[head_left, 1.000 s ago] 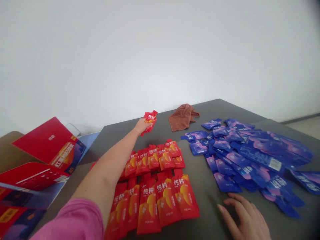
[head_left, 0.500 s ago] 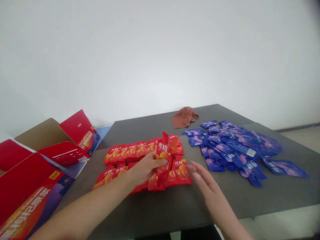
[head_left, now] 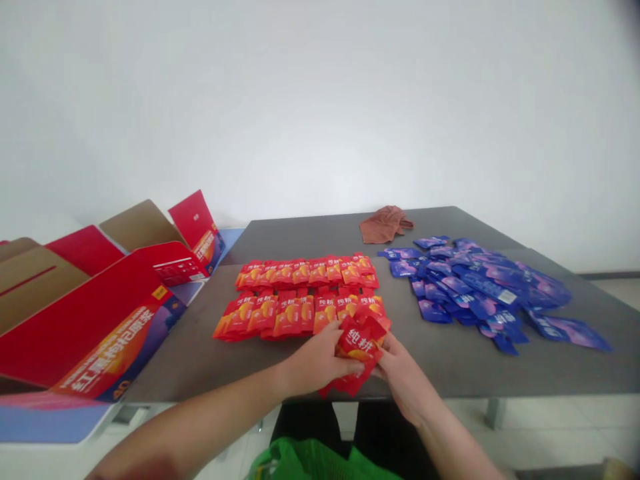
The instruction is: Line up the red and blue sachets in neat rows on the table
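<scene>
Near the table's front edge, my left hand point(head_left: 323, 360) is closed round several red sachets point(head_left: 361, 348) printed with orange fruit, its thumb across the front one. On the other side of this bunch, my right hand point(head_left: 403, 377) grips the right edge, its fingertips partly hidden behind the sachets. Just beyond my hands lie two rows of the same red sachets: a near row point(head_left: 289, 315) and a far row point(head_left: 300, 272), overlapping and fanned out. The held bunch covers the right end of the near row in part.
Blue-purple sachets point(head_left: 465, 283) lie in a loose heap on the right of the grey table point(head_left: 430, 363). A brown cloth point(head_left: 385, 225) is crumpled at the back. Open red cartons point(head_left: 105, 320) stand at the left on a lower blue surface point(head_left: 55, 427).
My left hand has brought the red sachets from above the rows down towards me and to the right. My right hand has moved in from beside them and taken hold. The camera view has shifted.
</scene>
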